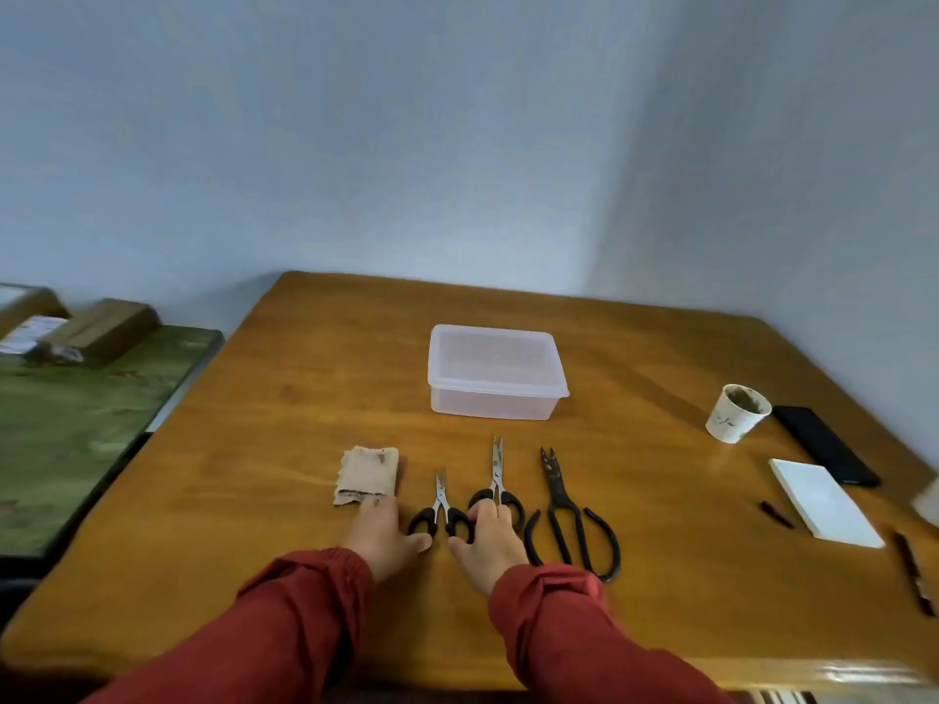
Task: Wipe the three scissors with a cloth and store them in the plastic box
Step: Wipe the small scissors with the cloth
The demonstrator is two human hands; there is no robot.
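Three dirty scissors [559,495] side by side; left hand [386,536] flat, touching cloth [368,472]; right hand [490,541] flat on middle pair [497,470]; lidded box [495,370] behind.

left hand [388,538] and right hand [490,543] are lying flat side by side, low center of frame, fingers stretching forward, thumbs pointing inward.

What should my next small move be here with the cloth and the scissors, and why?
Probably pinch the cloth with the left hand and lift it: that hand touches the cloth's near edge, while the right hand rests on the handles of the middle scissors. Nothing is held yet, and the plastic box has its lid on.
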